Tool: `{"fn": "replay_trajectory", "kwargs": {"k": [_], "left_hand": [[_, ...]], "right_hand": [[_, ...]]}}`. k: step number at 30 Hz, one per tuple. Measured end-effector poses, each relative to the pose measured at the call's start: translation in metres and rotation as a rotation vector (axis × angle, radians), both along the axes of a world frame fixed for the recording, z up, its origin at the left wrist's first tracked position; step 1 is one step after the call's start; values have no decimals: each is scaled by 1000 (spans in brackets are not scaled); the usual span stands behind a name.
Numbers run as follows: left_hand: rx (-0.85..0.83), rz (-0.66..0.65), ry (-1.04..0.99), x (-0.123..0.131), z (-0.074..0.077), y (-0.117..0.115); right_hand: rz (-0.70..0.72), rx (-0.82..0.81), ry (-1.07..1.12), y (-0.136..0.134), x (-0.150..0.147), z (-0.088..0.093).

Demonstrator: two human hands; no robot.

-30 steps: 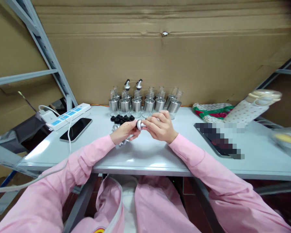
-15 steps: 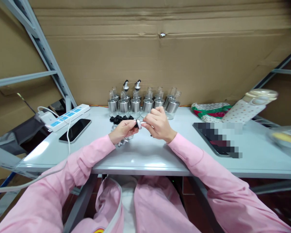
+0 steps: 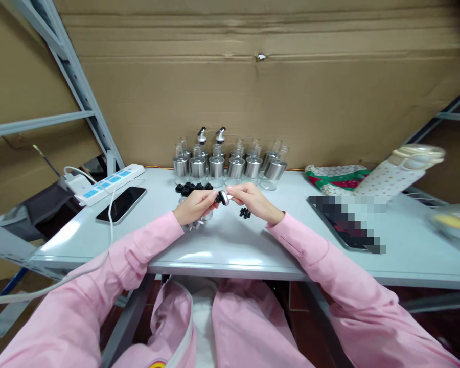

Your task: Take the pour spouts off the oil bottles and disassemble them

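Between the fingers of my left hand (image 3: 194, 207) is a bottle pourer (image 3: 224, 198), black at its stopper end with a silver collar. My right hand (image 3: 255, 200) pinches the pourer's narrow spout end from the other side; its fingertips partly hide that end. Near my right hand lies a small cluster of tiny black parts (image 3: 245, 212). Several black ribbed stoppers (image 3: 187, 189) sit just beyond my left hand. Silvery and clear pieces (image 3: 195, 225) lie beneath that hand, partly covered by it.
Glass bottles with steel sleeves (image 3: 216, 167) stand in rows at the back; two bear pourers (image 3: 202, 135). On the left are a power strip (image 3: 111, 183), a phone (image 3: 121, 204) and a white cable. A dark tablet (image 3: 341, 225) and a dotted flask (image 3: 387, 176) are on the right.
My right hand has lowered and its fingers have straightened, uncovering the tiny black parts. The pourer has tilted slightly in my left hand. The whole view has shifted a little.
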State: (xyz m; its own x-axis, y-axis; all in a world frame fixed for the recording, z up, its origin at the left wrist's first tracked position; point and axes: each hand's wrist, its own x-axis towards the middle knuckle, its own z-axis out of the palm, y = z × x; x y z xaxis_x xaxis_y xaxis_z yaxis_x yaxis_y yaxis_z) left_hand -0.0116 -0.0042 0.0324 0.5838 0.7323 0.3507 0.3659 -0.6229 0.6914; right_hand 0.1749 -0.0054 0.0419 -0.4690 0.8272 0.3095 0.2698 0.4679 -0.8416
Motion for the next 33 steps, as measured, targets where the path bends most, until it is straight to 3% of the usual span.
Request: {"fn": "replay_trajectory", "kwargs": {"k": [5,9,15,20,23,27,30,33], "left_hand": [[663,91,210,-5,-6,5],[983,181,304,-5,-10,9],[1241,154,282,-3,-10,4],[1272,100,312,-6,-8,4],[1149,124,251,-8,-5,5],[857,184,192,-7,-3,5],[760,237,177,-5,-4,4],[681,254,142,-3,-5,0]], "right_hand": [[104,-292,157,-1,0,0],[195,-594,223,-1,-1,-1],[342,-820,212,-2,-1,-4],[323,-862,346,-11,-12,-11],[276,-790,498,-16,-22,-16],[223,-541,493,-16,-28,-20],[144,-230,356,-16,-27,-20],[1,181,116,-16,-21,-19]]}}
